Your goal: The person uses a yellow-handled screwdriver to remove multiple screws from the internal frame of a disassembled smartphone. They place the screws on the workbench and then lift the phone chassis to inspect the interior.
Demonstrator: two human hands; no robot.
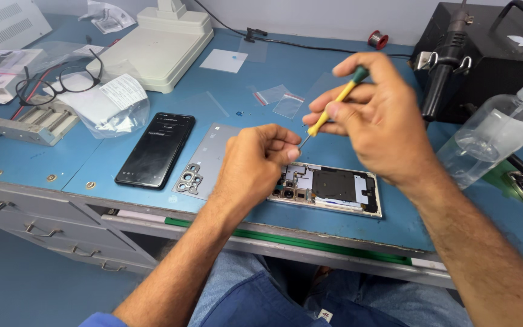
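The right hand (375,118) is gripping a small yellow screwdriver (334,103) with a green cap, fingers closed around the shaft and the index finger resting over the cap. The tip is angling down toward the left hand (255,166), which is hovering just above the opened phone (334,191) — the landmark here — at its camera end. The left hand's thumb and fingertips are pinched together right at the driver's tip; whatever tiny part sits between them is too small to make out.

The opened phone is lying flat near the front edge of the blue work mat (243,79), its inner plates exposed. Just left of it are lying its grey back cover (204,163) and, further left, a second, intact black phone (155,148). To its right a clear squeeze bottle (491,136) is leaning.

Judging by the pinch, this is fine tip work: keeping both hands braced low over the phone and the driver steady should be helping — a dropped screw could vanish into the chassis.
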